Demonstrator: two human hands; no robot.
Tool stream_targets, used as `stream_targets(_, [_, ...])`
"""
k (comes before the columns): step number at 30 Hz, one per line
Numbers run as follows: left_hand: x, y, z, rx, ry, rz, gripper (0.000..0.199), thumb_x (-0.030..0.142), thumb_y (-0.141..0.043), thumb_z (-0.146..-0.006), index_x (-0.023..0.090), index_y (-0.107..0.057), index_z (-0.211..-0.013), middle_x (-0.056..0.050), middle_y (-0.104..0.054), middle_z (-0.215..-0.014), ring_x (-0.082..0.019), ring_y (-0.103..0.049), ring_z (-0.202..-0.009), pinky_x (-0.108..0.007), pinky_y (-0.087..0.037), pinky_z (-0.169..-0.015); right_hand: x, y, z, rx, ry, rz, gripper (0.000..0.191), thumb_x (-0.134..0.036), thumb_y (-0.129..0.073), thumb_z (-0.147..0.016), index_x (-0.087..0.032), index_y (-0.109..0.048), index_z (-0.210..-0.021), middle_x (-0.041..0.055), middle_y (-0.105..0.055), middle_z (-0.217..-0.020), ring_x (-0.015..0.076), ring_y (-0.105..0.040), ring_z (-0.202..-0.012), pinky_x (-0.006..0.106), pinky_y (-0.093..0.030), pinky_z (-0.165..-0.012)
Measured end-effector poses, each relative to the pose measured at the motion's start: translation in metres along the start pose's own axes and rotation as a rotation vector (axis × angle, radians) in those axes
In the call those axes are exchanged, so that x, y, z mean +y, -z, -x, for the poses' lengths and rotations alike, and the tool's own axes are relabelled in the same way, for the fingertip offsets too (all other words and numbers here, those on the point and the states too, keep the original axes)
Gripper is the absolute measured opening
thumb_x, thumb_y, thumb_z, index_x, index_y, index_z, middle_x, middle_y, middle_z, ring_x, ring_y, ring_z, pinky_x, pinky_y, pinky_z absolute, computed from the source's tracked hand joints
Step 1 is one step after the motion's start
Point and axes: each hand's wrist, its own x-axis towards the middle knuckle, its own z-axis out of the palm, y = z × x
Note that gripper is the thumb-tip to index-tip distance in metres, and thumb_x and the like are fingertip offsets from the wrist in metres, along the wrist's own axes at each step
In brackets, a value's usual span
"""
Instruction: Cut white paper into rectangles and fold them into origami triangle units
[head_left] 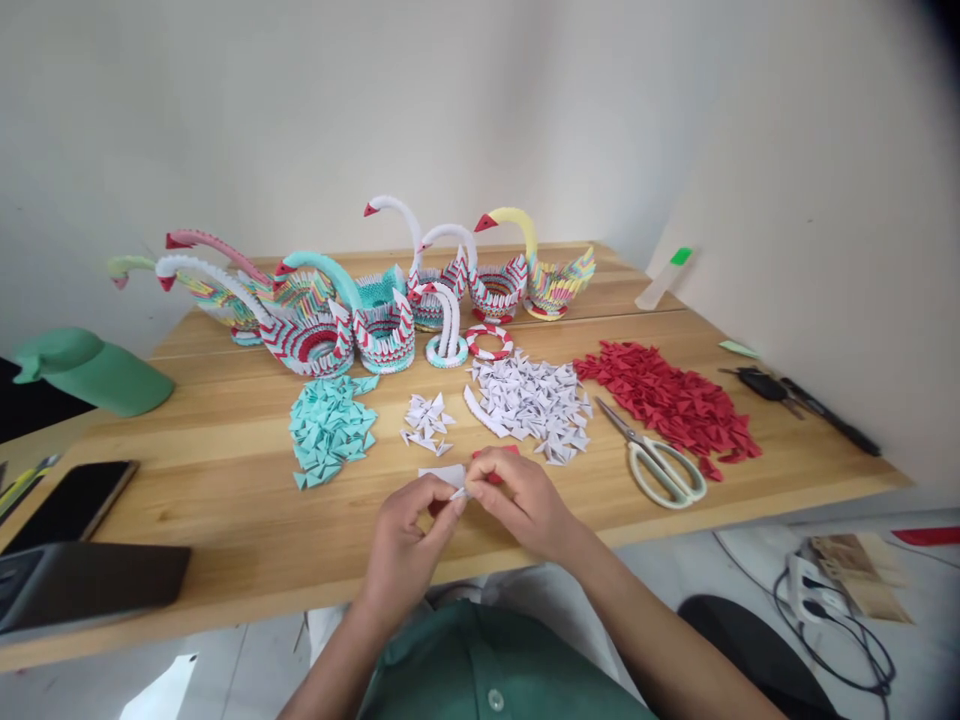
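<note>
Near the table's front edge, my left hand and my right hand meet, fingertips pinched around a small folded white paper piece. A flat white paper slip lies just behind my left fingers. Beside my right fingers shows part of a red paper, mostly hidden by that hand. Beyond the hands sits a small group of folded white pieces. A larger heap of white paper triangles is behind my right hand, with a teal heap to the left and a red heap to the right.
Several folded-paper swans stand along the back, near a red-and-white ring. Scissors lie at right, beyond them a key and a black pen. At left are a green jug, a phone and a dark box.
</note>
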Motion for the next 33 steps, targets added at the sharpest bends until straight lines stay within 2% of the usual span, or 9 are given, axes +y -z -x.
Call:
stream_targets(6, [0.002,-0.001,-0.003,0.005,-0.028,-0.056,0.022,0.022,-0.057,-0.086,0.017,-0.058,-0.066,0.002,-0.056,-0.06,-0.011,-0.05,-0.057,-0.021,-0.038,-0.058,0.003,0.001,0.001,-0.014,-0.002,0.028,0.019,-0.03,-0.05,-0.097,-0.02,-0.057,-0.083,0.0004,-0.061,-0.074,0.0137,-0.056,-0.069,0.025,-0.041,-0.066])
stream_targets(10, [-0.002,0.0,-0.002,-0.02,0.082,0.101,0.017,0.027,-0.056,-0.088,0.017,-0.064,-0.078,-0.002,-0.067,-0.072,-0.015,-0.06,-0.068,-0.023,-0.045,-0.066,0.004,0.001,-0.001,-0.001,-0.005,0.058,0.023,-0.03,-0.047,-0.098,-0.02,-0.057,-0.08,0.0008,-0.062,-0.074,0.0141,-0.056,-0.069,0.026,-0.042,-0.067])
stream_targets(12, [-0.003,0.002,-0.001,-0.012,0.117,0.136,0.017,0.028,-0.056,-0.088,0.017,-0.064,-0.077,-0.003,-0.069,-0.073,-0.016,-0.062,-0.071,-0.024,-0.047,-0.068,0.004,0.0,-0.002,0.017,-0.002,0.054,0.021,-0.028,-0.05,-0.097,-0.02,-0.059,-0.08,0.0007,-0.063,-0.074,0.0141,-0.058,-0.069,0.026,-0.043,-0.067])
stream_targets(16, [-0.002,0.004,-0.001,0.066,0.106,0.071,0.018,0.027,-0.059,-0.086,0.017,-0.065,-0.072,-0.003,-0.069,-0.071,-0.017,-0.062,-0.07,-0.025,-0.045,-0.068,0.005,-0.001,-0.001,0.083,0.026,0.022,0.012,-0.022,-0.052,-0.096,-0.022,-0.064,-0.094,0.0016,-0.068,-0.083,0.0143,-0.062,-0.076,0.025,-0.046,-0.072])
stream_targets(19, [-0.004,0.001,-0.001,0.114,0.133,0.108,0.018,0.029,-0.058,-0.087,0.018,-0.064,-0.074,-0.003,-0.068,-0.071,-0.017,-0.062,-0.071,-0.025,-0.045,-0.069,0.005,0.0,-0.001,0.106,0.002,0.012,0.013,-0.02,-0.054,-0.094,-0.023,-0.066,-0.1,0.0022,-0.071,-0.089,0.0147,-0.064,-0.081,0.025,-0.047,-0.074])
stream_targets(23, [-0.008,-0.002,-0.001,0.04,0.208,0.354,0.017,0.033,-0.06,-0.087,0.017,-0.064,-0.081,-0.004,-0.07,-0.081,-0.018,-0.063,-0.078,-0.028,-0.047,-0.075,0.003,0.0,-0.001,0.123,-0.027,0.004,0.011,-0.022,-0.057,-0.093,-0.022,-0.068,-0.093,0.0019,-0.071,-0.084,0.0144,-0.065,-0.076,0.025,-0.049,-0.072])
stream_targets(27, [-0.01,-0.002,-0.005,-0.078,0.33,0.65,0.021,0.036,-0.064,-0.085,0.017,-0.061,-0.077,-0.005,-0.071,-0.082,-0.017,-0.064,-0.075,-0.029,-0.048,-0.074,0.002,-0.001,-0.002,0.127,0.005,0.009,0.013,-0.022,-0.056,-0.094,-0.021,-0.069,-0.094,0.0022,-0.071,-0.082,0.0145,-0.065,-0.075,0.026,-0.051,-0.072])
stream_targets(30, [-0.008,-0.003,-0.007,-0.079,0.385,0.771,0.023,0.036,-0.071,-0.08,0.016,-0.061,-0.075,-0.005,-0.071,-0.08,-0.017,-0.065,-0.073,-0.029,-0.048,-0.071,0.002,-0.002,-0.002,0.158,0.071,0.031,0.015,-0.02,-0.055,-0.094,-0.022,-0.069,-0.098,0.003,-0.072,-0.084,0.0156,-0.066,-0.077,0.028,-0.052,-0.073])
stream_targets(33, [-0.007,-0.003,-0.008,-0.033,0.42,0.836,0.024,0.035,-0.076,-0.076,0.016,-0.062,-0.078,-0.003,-0.071,-0.075,-0.016,-0.065,-0.072,-0.027,-0.048,-0.069,0.003,-0.003,-0.003,0.198,0.194,0.111,0.021,-0.016,-0.053,-0.094,-0.024,-0.067,-0.109,0.0061,-0.073,-0.098,0.0187,-0.067,-0.091,0.034,-0.053,-0.082])
